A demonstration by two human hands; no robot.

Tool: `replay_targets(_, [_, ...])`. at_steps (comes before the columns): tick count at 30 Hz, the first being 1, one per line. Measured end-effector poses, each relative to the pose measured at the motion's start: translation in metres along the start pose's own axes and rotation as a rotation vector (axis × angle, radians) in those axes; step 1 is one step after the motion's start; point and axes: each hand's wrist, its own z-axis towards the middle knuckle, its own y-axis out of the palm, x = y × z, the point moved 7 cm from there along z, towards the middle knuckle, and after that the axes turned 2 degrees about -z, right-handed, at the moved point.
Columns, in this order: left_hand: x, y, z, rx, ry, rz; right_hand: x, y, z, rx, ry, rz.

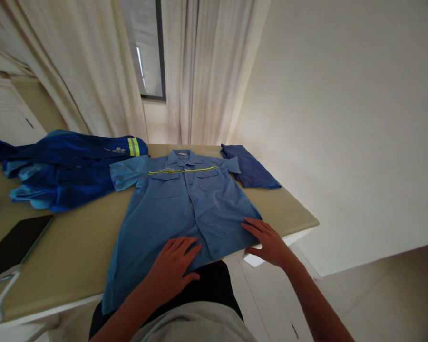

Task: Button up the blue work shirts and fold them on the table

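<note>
A blue short-sleeved work shirt [164, 209] lies front up on the table, its collar at the far side and its hem toward me. A yellow stripe runs across the chest above two flap pockets. My left hand [174, 263] rests on the lower part of the shirt near the hem, fingers stretched out and thumb apart. At the hem's right corner is my right hand [267, 242], its fingers spread on the cloth and its thumb below the edge. Neither hand appears to grasp the fabric.
A heap of darker blue clothes [82, 171] with a reflective band lies at left. A folded navy garment [251, 166] sits at the far right of the table [292, 209]. A dark flat device [17, 242] with a white cable [5, 294] is at near left. A wall stands right.
</note>
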Motion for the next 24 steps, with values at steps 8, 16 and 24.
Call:
replay_targets(8, [-0.007,0.013,-0.028,0.121,0.019,-0.025,-0.008,-0.019,-0.028,0.079,0.007,0.076])
replay_targets(16, [0.023,-0.014,-0.033,-0.097,0.052,0.001,-0.013,-0.02,-0.04,-0.051,-0.005,0.058])
replay_targets(24, [-0.023,-0.038,0.065,-0.103,0.153,0.292,-0.028,-0.048,0.067,0.016,-0.061,0.161])
